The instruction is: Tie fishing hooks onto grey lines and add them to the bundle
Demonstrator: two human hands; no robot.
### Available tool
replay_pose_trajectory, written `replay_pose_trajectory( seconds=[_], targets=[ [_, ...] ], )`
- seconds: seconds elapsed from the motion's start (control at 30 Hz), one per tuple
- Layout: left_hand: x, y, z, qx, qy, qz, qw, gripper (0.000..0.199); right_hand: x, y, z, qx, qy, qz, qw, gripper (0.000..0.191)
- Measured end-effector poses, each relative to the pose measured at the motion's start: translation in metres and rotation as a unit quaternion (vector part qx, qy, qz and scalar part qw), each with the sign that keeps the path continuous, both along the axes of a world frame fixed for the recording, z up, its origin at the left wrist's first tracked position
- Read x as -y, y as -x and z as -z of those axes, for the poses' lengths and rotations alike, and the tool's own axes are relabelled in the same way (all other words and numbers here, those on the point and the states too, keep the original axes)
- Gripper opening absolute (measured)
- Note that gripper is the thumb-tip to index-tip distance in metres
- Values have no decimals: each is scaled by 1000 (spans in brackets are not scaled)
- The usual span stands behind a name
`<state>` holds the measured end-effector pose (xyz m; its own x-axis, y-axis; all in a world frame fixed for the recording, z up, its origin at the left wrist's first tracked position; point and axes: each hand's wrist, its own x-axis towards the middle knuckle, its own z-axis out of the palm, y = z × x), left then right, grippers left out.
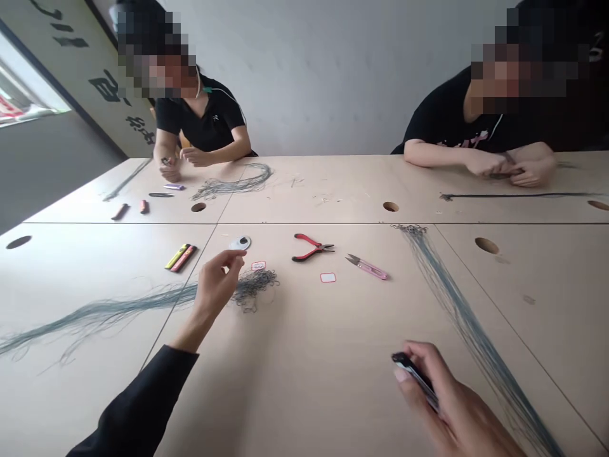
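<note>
My left hand point(219, 282) is raised over the looped end of a grey-blue strand bundle point(118, 306), its thumb and index finger pinched together; whatever they hold is too small to make out. Just beyond those fingertips lies a small round white-and-black item point(240, 243). At the lower right, my right hand point(442, 393) is closed around a dark lighter-like object point(416, 379). A second strand bundle point(457, 298) runs diagonally beside that hand. Red-handled pliers point(311, 247) and pink thread snips point(368, 267) lie between the two bundles.
Two lighters point(181, 258) lie left of my left hand. Two red-edged labels point(328, 277) point(258, 266) are near the middle. Across the table point(304, 381), two people in black shirts sit with hands resting on it, near more strands point(238, 182). The tabletop has round holes point(487, 245).
</note>
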<state>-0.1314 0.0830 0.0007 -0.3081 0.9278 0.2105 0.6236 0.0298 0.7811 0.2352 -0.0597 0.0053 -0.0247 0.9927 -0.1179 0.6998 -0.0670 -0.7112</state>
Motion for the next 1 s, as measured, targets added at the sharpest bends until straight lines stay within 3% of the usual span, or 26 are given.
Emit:
replay_pose_trajectory(
  seconds=[0.1, 0.2, 0.47, 0.67, 1.0],
  targets=[
    [22, 19, 17, -42, -28, 6, 999, 25, -30, 48, -17, 17, 35, -65, 997, 23],
    [36, 25, 33, -62, -56, 25, 996, 25, -66, 92, -23, 47, 54, -122, 990, 18],
    [43, 35, 49, -75, -93, 71, 990, 22, -145, 175, 6, 192, -6, -125, 973, 11],
    [40, 31, 51, -71, -95, 80, 990, 23, -161, 195, 18, 269, -8, -135, 954, 12],
    [40, 33, 54, -71, -97, 31, 992, 27, -170, 199, 8, 302, -6, -160, 940, 15]
  ],
)
